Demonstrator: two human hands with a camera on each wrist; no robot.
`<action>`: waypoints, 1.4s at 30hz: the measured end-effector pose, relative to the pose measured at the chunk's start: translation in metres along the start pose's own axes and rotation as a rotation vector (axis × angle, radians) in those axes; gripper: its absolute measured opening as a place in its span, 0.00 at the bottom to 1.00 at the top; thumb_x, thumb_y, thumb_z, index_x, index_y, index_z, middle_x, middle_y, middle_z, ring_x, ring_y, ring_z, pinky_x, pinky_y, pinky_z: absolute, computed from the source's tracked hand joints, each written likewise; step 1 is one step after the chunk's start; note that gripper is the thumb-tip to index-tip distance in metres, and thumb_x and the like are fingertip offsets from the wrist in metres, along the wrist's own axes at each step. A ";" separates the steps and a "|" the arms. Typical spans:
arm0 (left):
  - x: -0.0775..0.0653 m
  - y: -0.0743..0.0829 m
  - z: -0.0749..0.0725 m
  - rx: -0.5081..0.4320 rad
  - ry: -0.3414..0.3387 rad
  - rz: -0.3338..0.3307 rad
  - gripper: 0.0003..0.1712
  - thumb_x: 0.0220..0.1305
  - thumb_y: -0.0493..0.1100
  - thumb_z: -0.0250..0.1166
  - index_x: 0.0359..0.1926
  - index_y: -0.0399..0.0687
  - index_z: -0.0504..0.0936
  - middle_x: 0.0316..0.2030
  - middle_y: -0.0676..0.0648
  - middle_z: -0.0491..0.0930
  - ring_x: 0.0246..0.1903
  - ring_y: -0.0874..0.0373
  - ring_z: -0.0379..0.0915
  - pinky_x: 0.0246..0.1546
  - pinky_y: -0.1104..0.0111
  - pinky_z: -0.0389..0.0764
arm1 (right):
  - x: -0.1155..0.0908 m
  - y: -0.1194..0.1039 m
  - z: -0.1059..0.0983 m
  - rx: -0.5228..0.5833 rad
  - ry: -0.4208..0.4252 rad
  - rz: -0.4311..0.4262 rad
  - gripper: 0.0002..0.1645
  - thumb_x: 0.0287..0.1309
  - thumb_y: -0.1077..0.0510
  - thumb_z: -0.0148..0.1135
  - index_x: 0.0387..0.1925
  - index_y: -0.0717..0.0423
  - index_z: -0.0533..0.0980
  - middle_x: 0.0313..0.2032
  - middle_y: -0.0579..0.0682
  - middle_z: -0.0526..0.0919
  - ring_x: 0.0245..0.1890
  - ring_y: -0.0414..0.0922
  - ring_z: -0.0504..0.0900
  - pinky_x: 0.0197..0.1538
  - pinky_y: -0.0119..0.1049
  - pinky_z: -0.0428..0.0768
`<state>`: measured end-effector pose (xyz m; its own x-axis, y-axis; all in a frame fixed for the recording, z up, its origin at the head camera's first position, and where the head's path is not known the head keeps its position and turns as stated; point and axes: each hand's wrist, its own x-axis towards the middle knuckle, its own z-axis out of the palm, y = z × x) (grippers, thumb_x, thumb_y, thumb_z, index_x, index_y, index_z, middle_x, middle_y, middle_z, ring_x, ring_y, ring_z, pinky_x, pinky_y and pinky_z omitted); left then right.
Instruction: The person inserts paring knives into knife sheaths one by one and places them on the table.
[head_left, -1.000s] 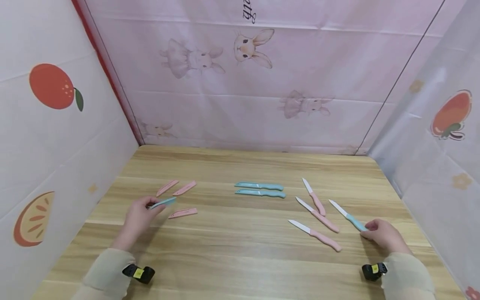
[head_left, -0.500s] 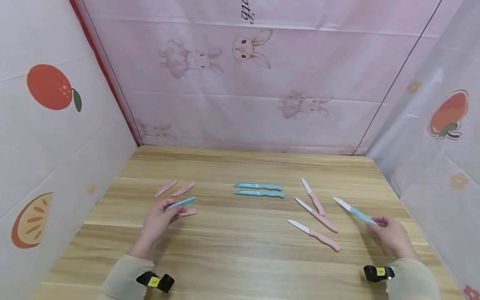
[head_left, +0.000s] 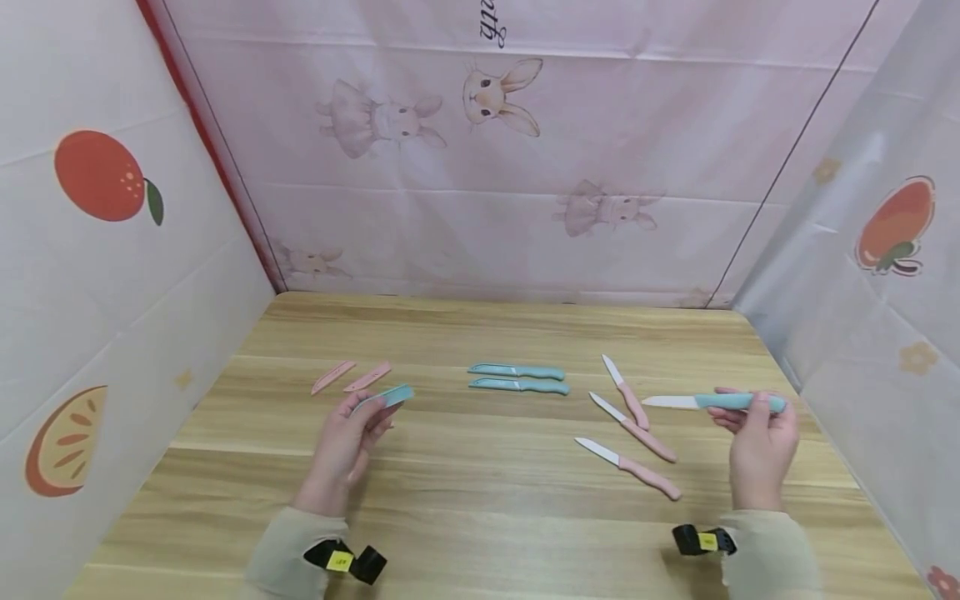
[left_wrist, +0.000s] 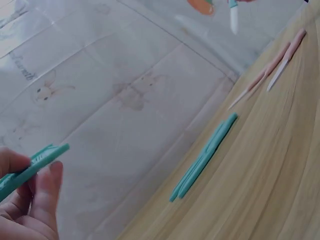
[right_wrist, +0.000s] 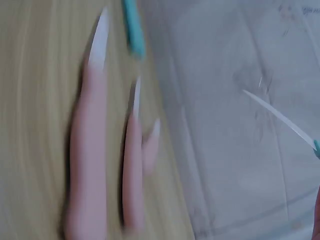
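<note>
On my head feed I see the left hand (head_left: 347,446) pinching a blue sheath (head_left: 397,395), lower left, and the right hand (head_left: 759,454) gripping a blue knife (head_left: 703,402), lower right, near three pink knives (head_left: 649,477) on the table (head_left: 480,517).

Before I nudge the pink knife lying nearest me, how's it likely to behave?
The pink knife is probably light, since its blade and handle look slim. Pushed along the table, it would likely slide or swivel rather than roll, because the long handle curves slightly.
</note>
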<state>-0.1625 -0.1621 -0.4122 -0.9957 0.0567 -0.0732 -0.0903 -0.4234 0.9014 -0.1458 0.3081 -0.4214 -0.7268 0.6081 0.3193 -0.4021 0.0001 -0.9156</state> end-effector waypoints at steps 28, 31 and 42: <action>-0.006 -0.047 0.079 0.084 -0.139 -0.185 0.20 0.56 0.41 0.56 0.45 0.29 0.70 0.35 0.39 0.78 0.34 0.55 0.76 0.25 0.77 0.76 | -0.086 0.095 0.094 0.357 -0.298 0.317 0.26 0.56 0.53 0.50 0.40 0.77 0.64 0.37 0.72 0.73 0.23 0.46 0.78 0.29 0.37 0.78; -0.006 -0.047 0.081 0.067 -0.133 -0.213 0.21 0.56 0.41 0.56 0.46 0.29 0.70 0.34 0.40 0.78 0.34 0.56 0.76 0.25 0.77 0.76 | -0.085 0.095 0.093 0.363 -0.316 0.310 0.25 0.57 0.54 0.48 0.40 0.77 0.64 0.37 0.72 0.72 0.23 0.46 0.78 0.29 0.37 0.78; -0.008 -0.050 0.083 -0.120 -0.182 -0.310 0.26 0.63 0.48 0.46 0.53 0.29 0.62 0.38 0.39 0.77 0.36 0.57 0.75 0.28 0.80 0.75 | -0.089 0.096 0.091 0.362 -0.343 0.362 0.18 0.56 0.55 0.50 0.35 0.69 0.66 0.34 0.66 0.76 0.23 0.42 0.78 0.26 0.31 0.78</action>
<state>-0.1482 -0.0665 -0.4212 -0.9019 0.3539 -0.2478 -0.3992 -0.4632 0.7913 -0.1699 0.1814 -0.5153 -0.9662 0.2289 0.1187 -0.2156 -0.4647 -0.8588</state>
